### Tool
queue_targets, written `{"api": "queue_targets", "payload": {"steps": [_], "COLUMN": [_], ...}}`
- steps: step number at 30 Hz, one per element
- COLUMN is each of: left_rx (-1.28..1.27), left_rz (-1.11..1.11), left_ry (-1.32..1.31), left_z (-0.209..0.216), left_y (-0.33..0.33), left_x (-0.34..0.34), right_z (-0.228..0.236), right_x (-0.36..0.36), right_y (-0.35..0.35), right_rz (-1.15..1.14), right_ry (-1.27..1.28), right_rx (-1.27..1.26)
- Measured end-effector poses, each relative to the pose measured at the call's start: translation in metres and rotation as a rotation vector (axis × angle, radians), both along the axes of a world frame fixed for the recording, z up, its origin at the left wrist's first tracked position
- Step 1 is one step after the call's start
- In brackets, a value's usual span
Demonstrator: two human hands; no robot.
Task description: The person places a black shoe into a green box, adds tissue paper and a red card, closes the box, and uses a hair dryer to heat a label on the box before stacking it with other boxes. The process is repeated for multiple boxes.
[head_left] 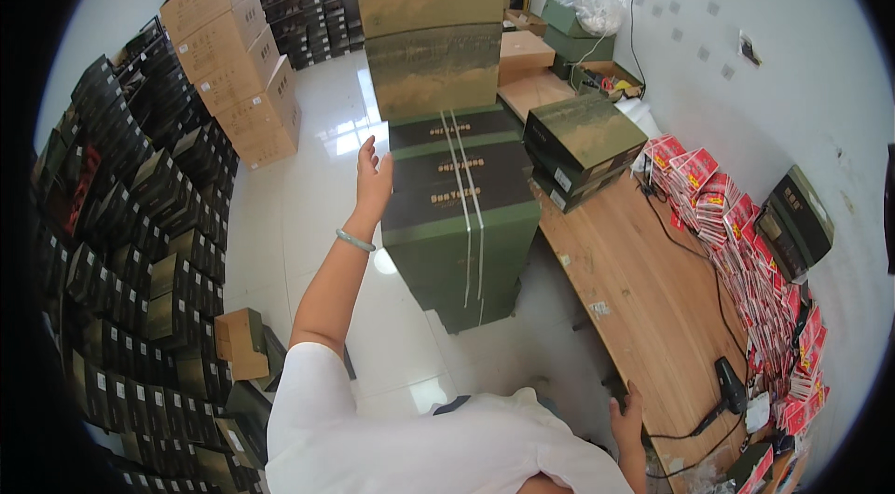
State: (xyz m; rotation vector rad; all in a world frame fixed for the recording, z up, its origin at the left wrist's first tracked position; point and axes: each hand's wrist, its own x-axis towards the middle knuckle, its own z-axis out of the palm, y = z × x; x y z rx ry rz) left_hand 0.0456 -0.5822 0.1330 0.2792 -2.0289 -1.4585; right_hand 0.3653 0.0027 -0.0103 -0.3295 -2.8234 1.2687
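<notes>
My left hand (375, 179) is raised at the left side of a bundle of dark green boxes (424, 200) tied with white string (463, 168). Its fingers are open and hold nothing; I cannot tell whether the palm touches the bundle. A pale bangle (355, 240) circles that wrist. Behind the bundle rises a stack of large olive-green boxes (433, 65). Low on the right, my right hand (627, 419) hangs beside the edge of the wooden table (620, 280), fingers apart and nothing in them.
Green shoe-type boxes (585, 135) sit on the table, with a heap of red-and-white packets (722, 214) along the wall and a black hair dryer (730, 387) with its cord. Brown cartons (224, 61) and rows of dark boxes (140, 336) line the left.
</notes>
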Motion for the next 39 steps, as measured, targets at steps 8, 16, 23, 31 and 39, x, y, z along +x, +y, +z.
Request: {"api": "queue_targets", "payload": {"steps": [8,16,23,31,39], "left_rx": [0.033,0.041,0.069,0.074,0.082], "left_rz": [0.143,0.191,0.142,0.072,0.077], "left_ry": [-0.010,0.109,0.248,0.277,0.699], "left_z": [0.062,0.105,0.121,0.121,0.153], "left_y": [0.010,-0.059,-0.122,-0.148,-0.099], "left_x": [-0.067,-0.132,-0.222,-0.269,-0.206], "right_z": [0.076,0.183,0.266,0.310,0.354], "right_x": [-0.224,-0.491,-0.654,-0.712,-0.604], "right_y": [-0.014,-0.178,-0.308,-0.387,-0.288], "right_rz": [0.236,0.665,0.606,0.637,0.702], "right_ry": [0.217,0.486,0.516,0.425,1.001], "right_rx": [-0.085,-0.241,-0.400,-0.695,-0.805]}}
